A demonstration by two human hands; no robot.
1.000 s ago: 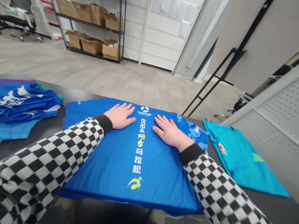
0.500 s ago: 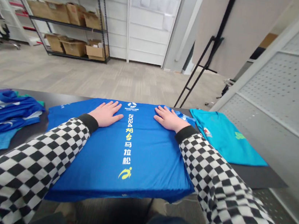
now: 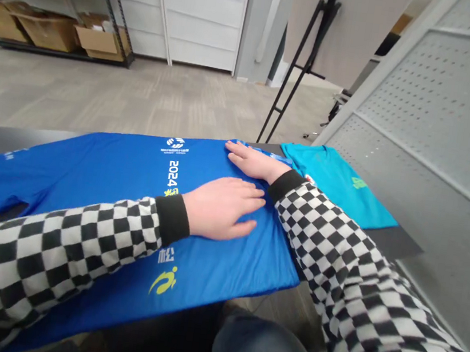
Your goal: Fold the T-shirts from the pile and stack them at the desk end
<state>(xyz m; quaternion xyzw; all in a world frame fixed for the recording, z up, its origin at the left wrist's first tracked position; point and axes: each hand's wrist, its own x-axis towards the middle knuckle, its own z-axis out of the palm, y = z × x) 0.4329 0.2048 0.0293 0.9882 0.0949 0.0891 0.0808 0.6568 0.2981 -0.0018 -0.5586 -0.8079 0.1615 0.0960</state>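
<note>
A blue T-shirt (image 3: 124,161) with white and yellow lettering lies spread over the table, its near edge hanging past the front. My left hand (image 3: 224,208) rests flat on its right half, fingers stretched to the right, and the forearm covers part of the lettering. Close to the shirt's far right shoulder, my right hand (image 3: 252,161) lies palm down with fingers extended. Neither hand grips the cloth. Just right of my right hand is a folded turquoise T-shirt (image 3: 346,188) with a green print.
The dark table (image 3: 399,244) shows at the right, beside a grey perforated panel (image 3: 450,118). Beyond the table stands a black easel-like stand (image 3: 294,74). Cardboard boxes (image 3: 48,30) fill a black shelf (image 3: 119,34) at the far left.
My left hand has moved from the shirt's far left across the lettering to its right half. My right hand stays near the far right shoulder. The view has turned right and down.
</note>
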